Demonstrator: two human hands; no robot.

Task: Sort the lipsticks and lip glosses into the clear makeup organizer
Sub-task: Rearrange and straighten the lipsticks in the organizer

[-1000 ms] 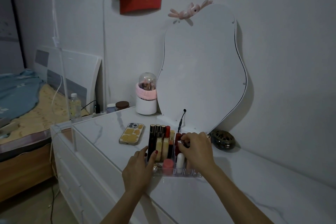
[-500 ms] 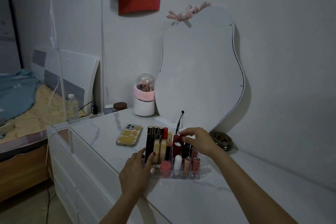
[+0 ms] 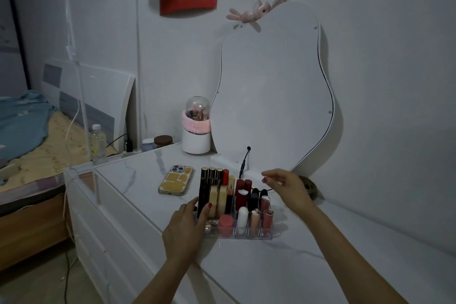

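Organizer [image 3: 243, 233] corner hidden behind loose-fingered left hand [image 3: 183, 227]; right hand [image 3: 287, 186] hovers, grip empty.

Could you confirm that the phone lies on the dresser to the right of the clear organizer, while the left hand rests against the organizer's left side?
Not quite: the head view shows the phone lying left of the clear organizer, not right. The left hand does rest against its left side.

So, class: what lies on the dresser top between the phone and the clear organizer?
Nothing. In the head view, only a narrow strip of bare marble dresser top separates the phone from the clear organizer; the left hand touches the organizer's near-left corner.
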